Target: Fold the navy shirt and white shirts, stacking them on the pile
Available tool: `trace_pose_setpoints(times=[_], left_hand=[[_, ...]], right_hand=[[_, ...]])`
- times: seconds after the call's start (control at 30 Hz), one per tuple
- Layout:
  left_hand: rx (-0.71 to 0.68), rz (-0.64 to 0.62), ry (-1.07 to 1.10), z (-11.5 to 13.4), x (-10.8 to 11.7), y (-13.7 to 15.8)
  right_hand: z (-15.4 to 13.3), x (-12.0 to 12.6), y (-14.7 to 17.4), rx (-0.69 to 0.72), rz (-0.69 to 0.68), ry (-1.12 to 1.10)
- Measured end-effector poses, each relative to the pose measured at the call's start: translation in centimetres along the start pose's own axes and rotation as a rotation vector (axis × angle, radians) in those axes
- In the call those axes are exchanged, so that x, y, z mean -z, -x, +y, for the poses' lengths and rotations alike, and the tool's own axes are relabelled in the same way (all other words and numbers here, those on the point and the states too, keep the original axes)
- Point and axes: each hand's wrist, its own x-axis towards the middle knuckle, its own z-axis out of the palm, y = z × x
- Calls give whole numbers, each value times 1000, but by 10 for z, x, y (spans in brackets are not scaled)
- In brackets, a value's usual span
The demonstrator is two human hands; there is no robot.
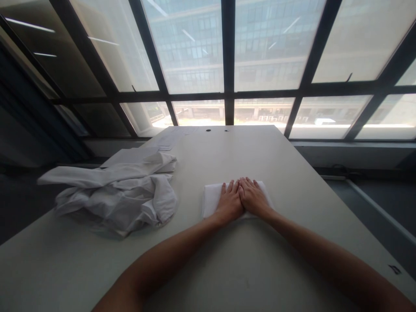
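A folded white cloth (212, 196) lies flat on the white table (234, 160), forming a compact rectangle. My left hand (230, 201) rests palm down on its middle, fingers stretched out and a little apart. Pressed flat beside it, my right hand (253, 196) covers the cloth's right part, with its fingers extended. The two hands touch along their inner edges. Much of the cloth is hidden beneath them. Neither hand grasps anything.
To the left is a crumpled heap of white fabric (123, 193), partly reaching over the table's left side. Behind it lie some papers (165, 139). Two small dark holes (208, 130) mark the far table end. Beyond stand dark-framed windows (229, 65).
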Motion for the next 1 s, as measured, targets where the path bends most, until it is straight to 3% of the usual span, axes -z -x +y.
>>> trace_pose_setpoints(times=[0.2,0.33,0.5,0.6,0.7,0.8,0.9,1.0], left_hand=[[13,-4,37,-10,6,1],[117,-1,47,-40,13,16],[293,-122,30,-75,28,42],[332,-150,88,-90,30,50],[391,-43,208,-106,27,54],[484,181,394,-118,29,57],[393,371,454,-114,36,61],[95,283,331,-92,43,68]], right_hand=[[20,2,-5,-7,-6,46],[33,2,-6,-66,-41,34],[63,5,-12,-223,-153,73],[84,6,-16,-260,-193,108],[102,10,-17,-282,-142,140],[115,16,-17,-346,21,47],[113,24,-14,-348,166,-96],[84,30,-4,-202,229,-110]])
